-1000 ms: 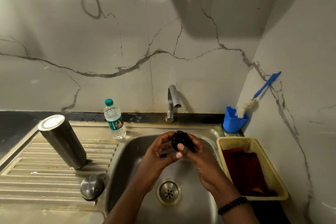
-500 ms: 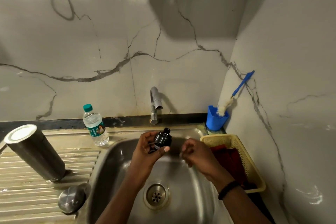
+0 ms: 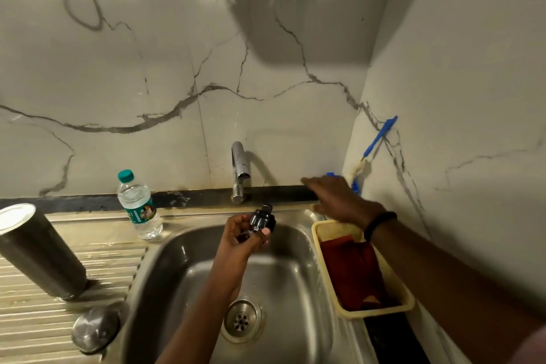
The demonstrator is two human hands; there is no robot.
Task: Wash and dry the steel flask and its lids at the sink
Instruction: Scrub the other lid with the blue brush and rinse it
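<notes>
Sink (image 3: 165, 257) basin lies open below left hand (image 3: 242, 238) gripping black lid (image 3: 263, 219) (right hand (image 3: 336, 196), fingers straight, at back rim).

Over the steel sink (image 3: 177, 257) the left hand (image 3: 240, 235) grips a black stopper lid (image 3: 263, 219). The right hand (image 3: 336, 196) reaches, fingers straight, toward the blue brush holder (image 3: 356, 185) in the corner. The steel flask (image 3: 38, 251) stands inverted on the drainboard, a round steel cap (image 3: 96, 328) near it.
</notes>
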